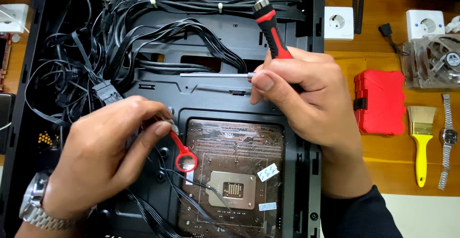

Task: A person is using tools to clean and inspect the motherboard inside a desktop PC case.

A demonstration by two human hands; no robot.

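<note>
Right hand (306,99) clasps red-black screwdriver (268,24); silver shaft horizontal.

Colours inside and beside the opened black metal computer case (28,123).
Black cable bundles (143,32); brown circuit board (235,171) with a silver centre plate; red plastic ring tag (185,160); red-and-black handled screwdriver (269,27); red plastic box (381,101); yellow-handled paintbrush (421,139) with pale bristles; white wall sockets (339,23); orange-brown wooden tabletop (407,171).

Left hand (103,154) pinching, fingers curled; right hand (306,101) fisted, thumb forward
</note>
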